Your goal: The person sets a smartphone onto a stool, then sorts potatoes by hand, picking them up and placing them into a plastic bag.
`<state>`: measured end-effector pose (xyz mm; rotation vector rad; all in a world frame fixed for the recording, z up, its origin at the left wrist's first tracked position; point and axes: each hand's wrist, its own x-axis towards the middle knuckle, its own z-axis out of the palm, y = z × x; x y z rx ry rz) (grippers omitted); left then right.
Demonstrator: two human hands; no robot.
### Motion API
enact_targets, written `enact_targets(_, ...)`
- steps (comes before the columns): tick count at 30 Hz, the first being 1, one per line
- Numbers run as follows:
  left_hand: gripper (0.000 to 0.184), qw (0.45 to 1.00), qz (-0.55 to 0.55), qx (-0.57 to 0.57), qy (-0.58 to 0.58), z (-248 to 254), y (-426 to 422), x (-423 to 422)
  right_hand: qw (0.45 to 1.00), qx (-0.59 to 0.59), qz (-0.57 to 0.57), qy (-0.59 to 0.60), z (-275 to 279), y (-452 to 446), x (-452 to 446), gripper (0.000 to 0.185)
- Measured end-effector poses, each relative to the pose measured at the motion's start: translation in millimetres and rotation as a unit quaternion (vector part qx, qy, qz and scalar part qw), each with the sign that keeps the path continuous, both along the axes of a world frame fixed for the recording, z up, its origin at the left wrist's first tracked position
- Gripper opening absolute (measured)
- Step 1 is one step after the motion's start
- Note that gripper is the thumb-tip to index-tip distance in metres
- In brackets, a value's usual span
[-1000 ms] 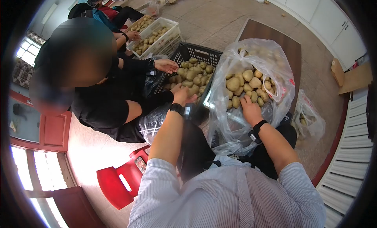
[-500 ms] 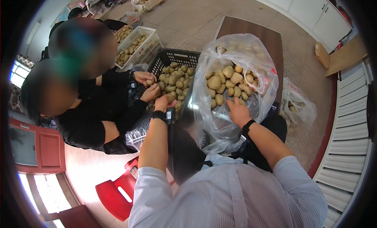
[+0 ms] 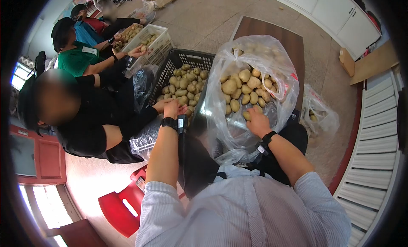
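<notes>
My right hand is closed on a small potato at the near side of an opened clear plastic bag. Several loose potatoes lie deeper in that bag. My left hand is over the near end of a black plastic crate, its fingers curled; what they hold, if anything, is hidden. Potatoes are heaped in the crate. A co-worker's hand lies right beside my left hand.
Co-workers sit along the left, one in a green shirt. White crates of potatoes stand beyond the black one. A brown table is behind the bag. On the floor are another plastic bag at right and a red stool at lower left.
My right hand has picked up a small potato and drawn it slightly nearer. My left hand has shifted a little left. The co-worker's hands have come nearer, and the co-worker in green now shows.
</notes>
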<state>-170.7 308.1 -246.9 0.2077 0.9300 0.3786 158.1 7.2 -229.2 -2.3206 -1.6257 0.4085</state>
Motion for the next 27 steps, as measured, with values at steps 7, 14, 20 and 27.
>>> enact_targets(7, 0.021, 0.999, 0.003, 0.050, -0.009, -36, 4, 0, 0.984, 0.111, -0.042, 0.131, -13, 8, 14, 0.049)
enact_targets(14, 0.028, 0.981, -0.005, 0.155, 0.115, 21, -39, 44, 0.856, 0.035, -0.200, 0.476, 19, 33, 1, 0.051)
enact_targets(20, 0.033, 0.961, -0.087, 0.227, 0.131, 53, -60, 61, 0.783, 0.032, -0.158, 0.601, 39, 55, -26, 0.053)
enact_targets(27, 0.066, 0.930, -0.266, 0.239, 0.088, 60, -67, 74, 0.806, 0.035, -0.063, 0.587, 57, 82, -57, 0.045)
